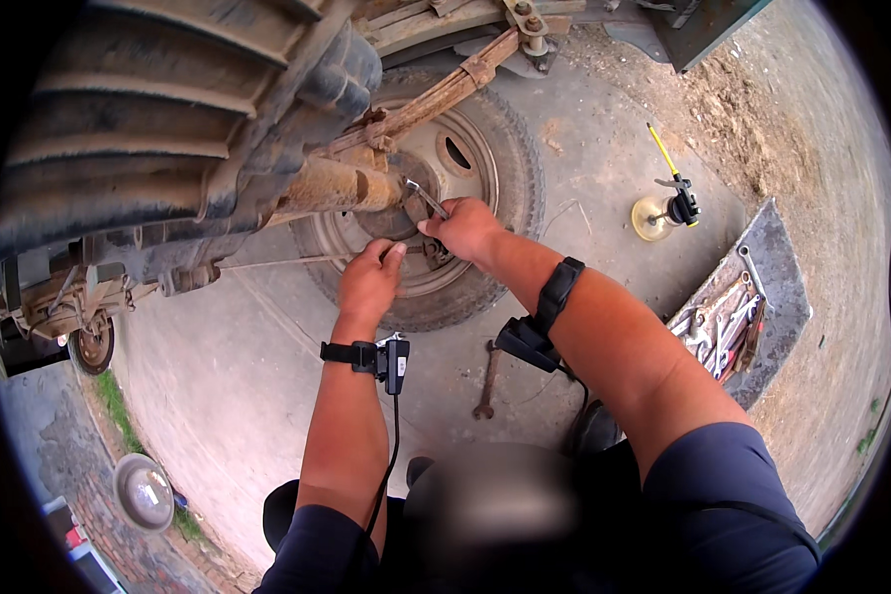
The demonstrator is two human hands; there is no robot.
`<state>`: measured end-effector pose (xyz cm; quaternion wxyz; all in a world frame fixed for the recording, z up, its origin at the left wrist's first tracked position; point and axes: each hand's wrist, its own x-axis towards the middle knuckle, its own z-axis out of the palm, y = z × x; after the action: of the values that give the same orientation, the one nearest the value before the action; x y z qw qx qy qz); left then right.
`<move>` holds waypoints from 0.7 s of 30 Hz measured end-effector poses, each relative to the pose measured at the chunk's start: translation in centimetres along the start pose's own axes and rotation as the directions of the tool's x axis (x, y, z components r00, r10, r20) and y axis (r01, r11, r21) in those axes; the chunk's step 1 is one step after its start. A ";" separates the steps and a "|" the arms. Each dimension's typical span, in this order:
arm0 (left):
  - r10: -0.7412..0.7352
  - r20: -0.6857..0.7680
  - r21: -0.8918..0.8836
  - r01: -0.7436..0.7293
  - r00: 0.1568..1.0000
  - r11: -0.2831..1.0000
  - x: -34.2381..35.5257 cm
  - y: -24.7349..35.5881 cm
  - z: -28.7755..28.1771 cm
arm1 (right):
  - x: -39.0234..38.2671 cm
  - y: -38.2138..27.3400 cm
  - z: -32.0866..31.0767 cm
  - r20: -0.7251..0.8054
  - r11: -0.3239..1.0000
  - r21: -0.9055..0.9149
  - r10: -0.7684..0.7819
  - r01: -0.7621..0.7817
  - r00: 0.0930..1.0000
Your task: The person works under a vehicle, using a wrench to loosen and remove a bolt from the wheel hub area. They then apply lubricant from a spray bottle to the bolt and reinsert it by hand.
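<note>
My right hand [462, 230] is closed round the handle of a shiny metal wrench [426, 200]. The wrench's far end meets the hub area at the end of a rusty axle [342, 186], inside the wheel [510, 148]. Lower and to the left, my left hand [368, 282] is closed, with thumb and fingers pressed together beside a small dark part near the wheel rim. What those fingers grip is mostly hidden. A thin rod [287, 261] runs from the left toward this hand. Both wrists carry black straps with small boxes.
A rusty leaf spring [445, 97] crosses above the wheel. The ribbed vehicle underside [139, 119] fills the upper left. A yellow-spouted oil can [653, 218] stands right, near a metal tray [777, 287] of wrenches. An open-end wrench [487, 379] lies on the concrete. A basin [145, 495] sits far left.
</note>
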<state>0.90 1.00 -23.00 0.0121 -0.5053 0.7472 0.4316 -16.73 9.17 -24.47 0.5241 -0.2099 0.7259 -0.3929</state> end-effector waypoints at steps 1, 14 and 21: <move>-0.007 -0.016 -0.025 0.007 1.000 1.000 0.0 0.0 0.3 | -0.1 -0.2 -0.1 -0.002 1.000 -0.005 0.003 -0.003 1.000; -0.023 0.018 -0.141 0.025 1.000 0.990 -0.5 1.1 0.4 | -0.7 -0.6 -1.0 0.002 0.994 -0.107 -0.017 0.017 1.000; -0.097 -0.113 -0.332 0.054 0.989 0.942 -1.4 1.9 0.9 | -1.3 -1.3 -2.7 -0.020 0.980 -0.188 -0.074 0.069 0.997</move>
<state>-0.26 2.89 -21.73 -0.1035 -0.5552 0.6441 0.5159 -18.87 10.26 -22.25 0.4777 -0.2786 0.7587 -0.3443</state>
